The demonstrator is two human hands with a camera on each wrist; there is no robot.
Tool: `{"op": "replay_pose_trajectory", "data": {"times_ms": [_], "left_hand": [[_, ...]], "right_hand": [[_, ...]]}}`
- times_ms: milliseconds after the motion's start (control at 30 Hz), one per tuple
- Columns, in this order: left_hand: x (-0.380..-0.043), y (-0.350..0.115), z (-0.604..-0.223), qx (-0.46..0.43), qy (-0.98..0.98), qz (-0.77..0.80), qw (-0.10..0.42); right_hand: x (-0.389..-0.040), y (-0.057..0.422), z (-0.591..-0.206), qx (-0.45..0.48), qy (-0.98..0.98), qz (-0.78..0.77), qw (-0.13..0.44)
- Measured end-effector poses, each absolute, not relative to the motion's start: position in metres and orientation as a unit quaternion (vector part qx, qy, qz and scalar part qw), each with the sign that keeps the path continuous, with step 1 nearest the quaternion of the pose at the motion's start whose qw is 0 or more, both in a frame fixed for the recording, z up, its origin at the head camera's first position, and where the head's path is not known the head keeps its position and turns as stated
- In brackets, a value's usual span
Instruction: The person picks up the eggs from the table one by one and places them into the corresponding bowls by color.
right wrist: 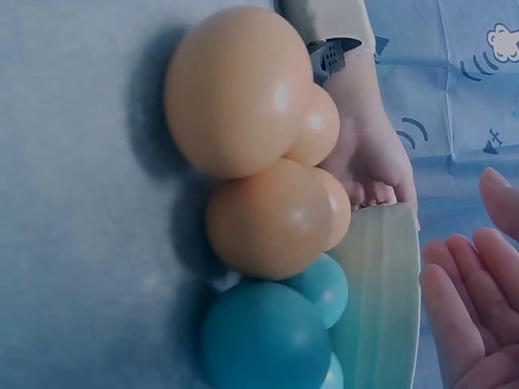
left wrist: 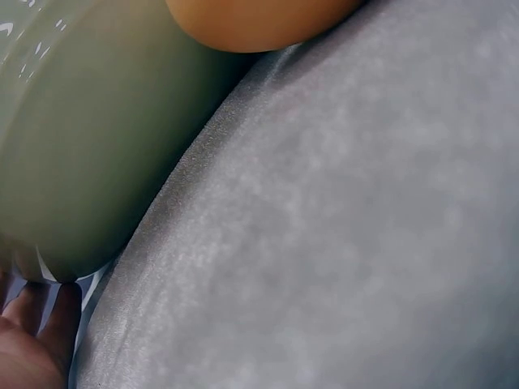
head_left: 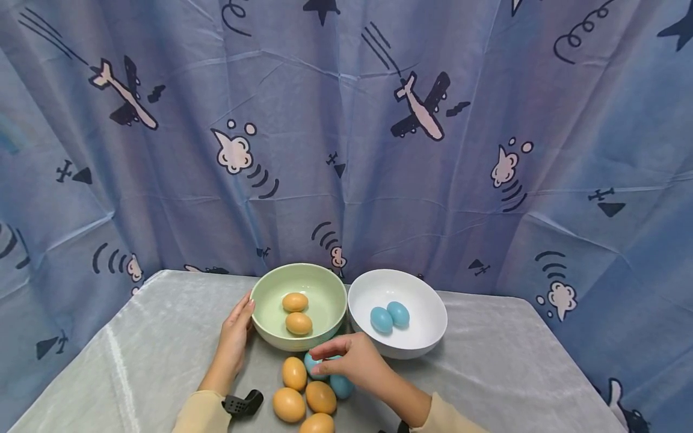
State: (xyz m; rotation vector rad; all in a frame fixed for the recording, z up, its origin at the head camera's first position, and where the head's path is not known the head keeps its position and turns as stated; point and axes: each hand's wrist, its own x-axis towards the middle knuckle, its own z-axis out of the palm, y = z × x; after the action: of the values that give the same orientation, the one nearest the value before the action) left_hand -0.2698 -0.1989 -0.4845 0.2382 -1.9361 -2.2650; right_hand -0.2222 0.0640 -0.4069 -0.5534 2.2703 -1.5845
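My left hand (head_left: 234,338) rests its fingers against the outer left side of the light green bowl (head_left: 327,300), where two orange eggs (head_left: 298,324) lie. In the left wrist view its fingertips (left wrist: 63,312) meet the bowl's lower wall. Over the eggs in front of that bowl hovers my right hand (head_left: 358,362), fingers loosely bent and parted from the thumb, with nothing between them. Under it, partly covered, are blue eggs (head_left: 342,387). Several orange eggs (head_left: 289,405) sit beside them on the table, clustered closely.
A white bowl (head_left: 425,310) stands right of the green one, near the table's back edge, with two blue eggs (head_left: 381,320) inside. Grey cloth covers the table (head_left: 162,349). Behind it hangs a blue curtain (head_left: 303,150) printed with planes.
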Motion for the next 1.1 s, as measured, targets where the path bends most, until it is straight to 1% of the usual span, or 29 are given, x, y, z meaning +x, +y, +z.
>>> {"op": "replay_pose_trajectory", "data": {"times_ms": [100, 433, 700, 1100], "left_hand": [[-0.270, -0.199, -0.484, 0.079, -0.645, -0.756, 0.075], [-0.269, -0.199, -0.485, 0.083, -0.648, -0.754, 0.072], [-0.269, -0.199, -0.484, 0.086, -0.648, -0.753, 0.071], [-0.269, -0.198, -0.483, 0.085, -0.649, -0.752, 0.072]], "right_hand": [[-0.219, 0.068, -0.411, -0.193, 0.791, -0.559, 0.159], [-0.208, 0.074, -0.424, -0.196, 0.768, -0.577, 0.199], [-0.203, 0.075, -0.427, -0.212, 0.765, -0.576, 0.196], [-0.195, 0.078, -0.431, -0.221, 0.752, -0.577, 0.227]]}}
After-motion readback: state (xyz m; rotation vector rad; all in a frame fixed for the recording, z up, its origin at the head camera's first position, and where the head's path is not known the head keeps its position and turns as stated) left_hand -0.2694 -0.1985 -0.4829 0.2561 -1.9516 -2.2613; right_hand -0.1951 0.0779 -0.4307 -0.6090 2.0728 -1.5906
